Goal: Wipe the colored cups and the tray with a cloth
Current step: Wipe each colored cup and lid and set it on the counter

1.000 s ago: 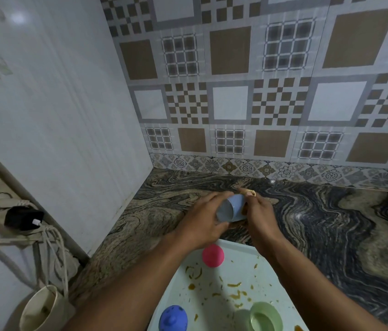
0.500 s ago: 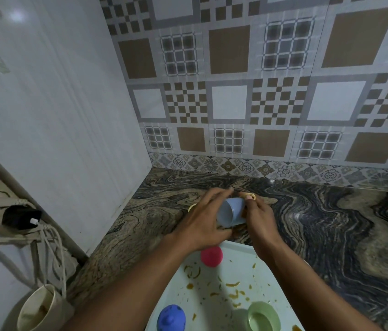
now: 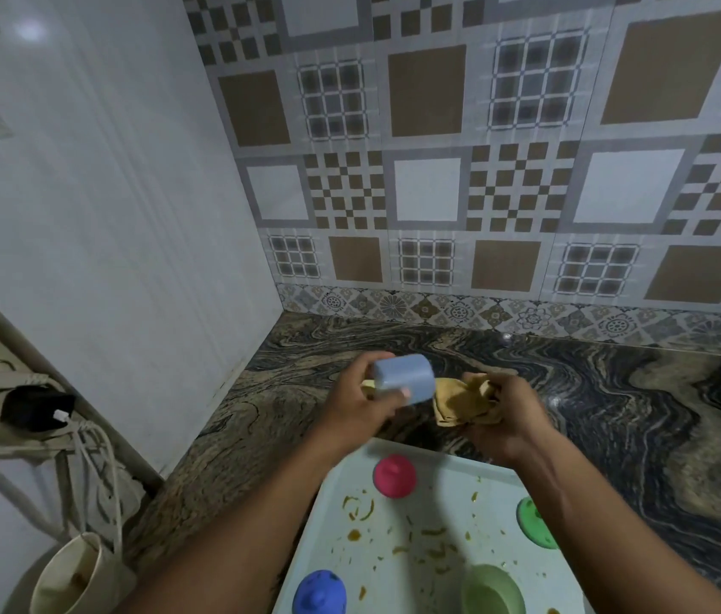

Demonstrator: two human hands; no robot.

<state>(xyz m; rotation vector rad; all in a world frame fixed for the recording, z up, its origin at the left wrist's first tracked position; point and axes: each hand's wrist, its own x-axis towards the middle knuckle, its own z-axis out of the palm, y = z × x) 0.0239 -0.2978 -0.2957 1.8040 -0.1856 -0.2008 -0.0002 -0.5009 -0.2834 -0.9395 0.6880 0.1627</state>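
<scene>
One cup is in hand: our left hand point(image 3: 361, 403) grips the light-blue cup point(image 3: 404, 378) above the counter, our right hand point(image 3: 498, 421) bunches the cloth point(image 3: 460, 401) beside it. Four cups, apparently unwiped, wait on the spattered tray point(image 3: 416, 565).

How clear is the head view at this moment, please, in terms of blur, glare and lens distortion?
Head view: wide-angle bending bows the tile wall lines; a soft glare spot sits on the white panel at upper left; the light blue cup in the left hand and the yellow cloth in the right hand look slightly smeared; the stained tray is dim but legible.
</scene>
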